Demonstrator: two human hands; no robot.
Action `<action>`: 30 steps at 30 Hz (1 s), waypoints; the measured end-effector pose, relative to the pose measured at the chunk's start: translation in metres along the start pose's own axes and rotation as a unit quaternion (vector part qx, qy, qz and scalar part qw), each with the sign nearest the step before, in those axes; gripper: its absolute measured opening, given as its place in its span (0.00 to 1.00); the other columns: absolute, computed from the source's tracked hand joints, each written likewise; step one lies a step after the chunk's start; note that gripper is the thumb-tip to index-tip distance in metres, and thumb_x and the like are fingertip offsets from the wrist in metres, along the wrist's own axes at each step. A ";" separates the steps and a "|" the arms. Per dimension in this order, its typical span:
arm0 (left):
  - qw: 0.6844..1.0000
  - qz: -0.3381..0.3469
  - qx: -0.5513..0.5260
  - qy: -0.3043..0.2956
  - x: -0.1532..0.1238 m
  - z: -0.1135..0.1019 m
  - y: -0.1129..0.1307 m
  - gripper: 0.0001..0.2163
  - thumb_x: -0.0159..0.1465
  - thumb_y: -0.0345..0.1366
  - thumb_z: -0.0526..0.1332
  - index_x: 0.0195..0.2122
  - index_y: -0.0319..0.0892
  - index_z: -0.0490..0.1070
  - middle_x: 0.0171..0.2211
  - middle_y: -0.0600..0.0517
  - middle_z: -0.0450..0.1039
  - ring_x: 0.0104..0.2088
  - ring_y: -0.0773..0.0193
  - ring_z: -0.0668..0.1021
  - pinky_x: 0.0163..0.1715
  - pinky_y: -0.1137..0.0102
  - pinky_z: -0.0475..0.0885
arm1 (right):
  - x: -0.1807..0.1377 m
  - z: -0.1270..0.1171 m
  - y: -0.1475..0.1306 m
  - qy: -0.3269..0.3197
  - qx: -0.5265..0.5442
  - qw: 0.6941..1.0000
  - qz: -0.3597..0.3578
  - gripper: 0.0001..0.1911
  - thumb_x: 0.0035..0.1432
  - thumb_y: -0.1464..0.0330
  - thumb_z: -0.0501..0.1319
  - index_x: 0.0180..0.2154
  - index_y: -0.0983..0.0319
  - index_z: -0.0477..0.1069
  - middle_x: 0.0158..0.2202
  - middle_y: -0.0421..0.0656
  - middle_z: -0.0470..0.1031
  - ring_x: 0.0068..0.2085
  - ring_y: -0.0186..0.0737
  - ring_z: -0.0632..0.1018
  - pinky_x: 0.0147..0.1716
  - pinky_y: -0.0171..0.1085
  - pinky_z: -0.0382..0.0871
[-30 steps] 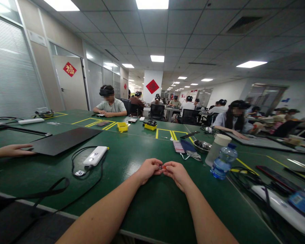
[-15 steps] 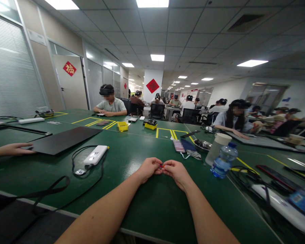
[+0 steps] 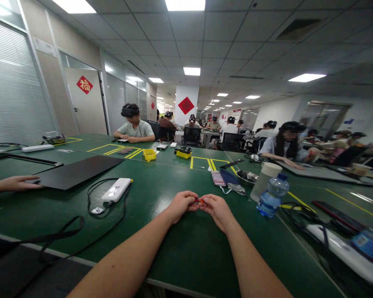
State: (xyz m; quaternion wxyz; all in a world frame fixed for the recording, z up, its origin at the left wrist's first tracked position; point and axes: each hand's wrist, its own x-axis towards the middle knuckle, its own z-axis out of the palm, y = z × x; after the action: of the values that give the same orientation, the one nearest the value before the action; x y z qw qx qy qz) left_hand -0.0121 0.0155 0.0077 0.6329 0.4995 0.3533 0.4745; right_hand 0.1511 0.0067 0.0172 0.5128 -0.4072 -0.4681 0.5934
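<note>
Little has moved since the earlier frame: both hands seem slightly raised, and the small red piece (image 3: 196,200) shows more clearly. It is at the fingertips of the left hand (image 3: 183,205), whose grip is a closed pinch. With the same narrow grip, the right hand (image 3: 216,211) holds a small orange piece (image 3: 201,200). Both pieces are over the table (image 3: 155,182), very near each other; whether they touch or are joined, I cannot tell. The present step is, I judge, fine fingertip work with both hands. For the next move, small finger motions and two steady pinches are needed.
</note>
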 end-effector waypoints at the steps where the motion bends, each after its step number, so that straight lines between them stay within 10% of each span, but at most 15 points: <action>1: 1.000 0.000 0.008 -0.004 0.000 0.000 -0.001 0.09 0.54 0.28 0.59 0.37 0.36 0.70 0.30 0.47 0.74 0.27 0.68 0.77 0.31 0.72 0.73 | 0.000 0.000 0.001 0.001 -0.006 1.000 0.002 0.06 0.45 0.70 0.63 0.30 0.66 0.72 0.30 0.47 0.76 0.31 0.37 0.78 0.34 0.36 0.74; 30: 0.999 0.027 -0.029 -0.005 -0.001 0.000 0.002 0.11 0.54 0.28 0.61 0.39 0.36 0.68 0.30 0.46 0.73 0.28 0.66 0.77 0.30 0.72 0.73 | -0.002 0.002 -0.003 -0.031 0.035 0.999 0.010 0.09 0.51 0.65 0.61 0.30 0.66 0.71 0.31 0.48 0.76 0.33 0.39 0.78 0.36 0.37 0.73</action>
State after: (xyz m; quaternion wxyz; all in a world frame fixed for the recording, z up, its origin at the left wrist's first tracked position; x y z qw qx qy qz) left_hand -0.0128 0.0151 0.0095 0.6355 0.4929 0.3225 0.4992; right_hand 0.1506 0.0044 0.0202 0.5056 -0.3749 -0.4585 0.6274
